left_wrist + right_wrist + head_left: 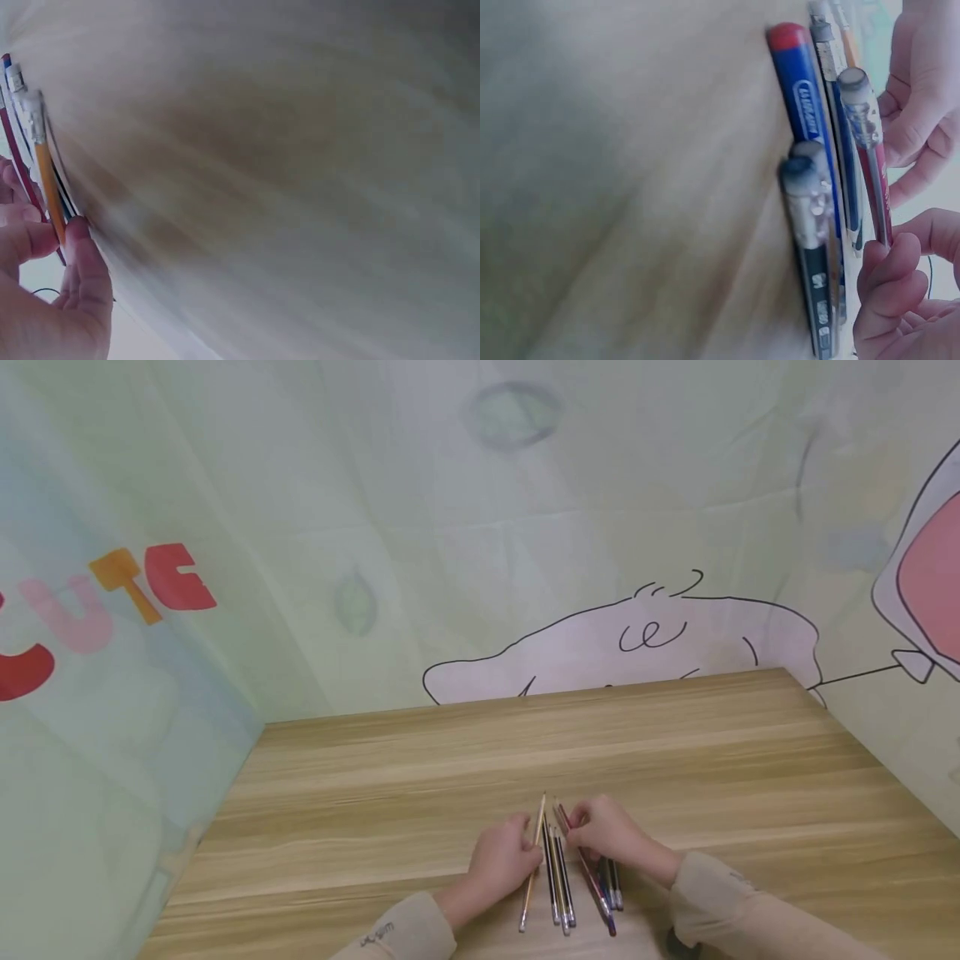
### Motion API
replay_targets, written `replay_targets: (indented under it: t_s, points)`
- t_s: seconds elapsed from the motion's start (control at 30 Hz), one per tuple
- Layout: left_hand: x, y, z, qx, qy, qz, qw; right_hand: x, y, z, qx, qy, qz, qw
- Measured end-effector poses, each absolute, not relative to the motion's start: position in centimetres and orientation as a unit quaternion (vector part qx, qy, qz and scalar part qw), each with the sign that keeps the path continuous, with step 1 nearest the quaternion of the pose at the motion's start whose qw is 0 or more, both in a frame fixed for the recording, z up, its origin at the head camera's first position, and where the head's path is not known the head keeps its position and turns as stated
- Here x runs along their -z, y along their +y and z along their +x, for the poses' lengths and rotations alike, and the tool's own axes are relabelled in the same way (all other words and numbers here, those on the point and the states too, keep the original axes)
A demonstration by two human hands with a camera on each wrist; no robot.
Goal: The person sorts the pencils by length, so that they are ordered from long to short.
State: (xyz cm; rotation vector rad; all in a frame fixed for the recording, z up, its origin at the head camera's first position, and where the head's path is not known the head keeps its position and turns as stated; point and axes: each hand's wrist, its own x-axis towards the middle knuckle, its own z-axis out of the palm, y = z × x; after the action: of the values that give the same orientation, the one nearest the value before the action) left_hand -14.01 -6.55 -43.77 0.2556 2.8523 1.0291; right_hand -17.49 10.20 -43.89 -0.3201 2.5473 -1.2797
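My left hand (504,853) pinches a yellow-orange pencil (47,184) between thumb and fingers, its eraser end toward me. With thumb and fingertips, my right hand (606,828) grips a red pencil (874,180) with a metal ferrule and pale eraser. Between the hands, several dark-striped pencils (558,881) lie side by side on the wooden table, erasers toward me. A blue pencil (799,90) with a red end lies beneath the red one. Right of it are dark pencils (816,277) with erasers, partly hidden by my right hand in the head view.
The wood-grain table (360,793) extends left, right and behind the pencils. Fabric backdrops (337,527) with printed drawings and letters stand along its back and sides. A dark round object (682,946) shows under the right sleeve.
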Motion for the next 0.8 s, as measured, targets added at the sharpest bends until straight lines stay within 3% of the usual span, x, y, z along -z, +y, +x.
replay_targets:
  t_s: [0.27, 0.5, 0.8]
  points:
    - [43.2, -6.5, -14.4, -0.425, 0.899, 0.083, 0.057, 43.0, 10.8, -18.1, 0.471, 0.866, -0.102, 0.136]
    - [41.9, -6.4, -15.2, -0.443, 0.893, 0.079, 0.034, 42.2, 11.1, -18.6, 0.519, 0.838, -0.095, 0.136]
    - [41.0, -6.4, -16.5, -0.501, 0.863, 0.056, 0.033, 41.5, 10.9, -19.4, 0.569, 0.809, -0.097, 0.107]
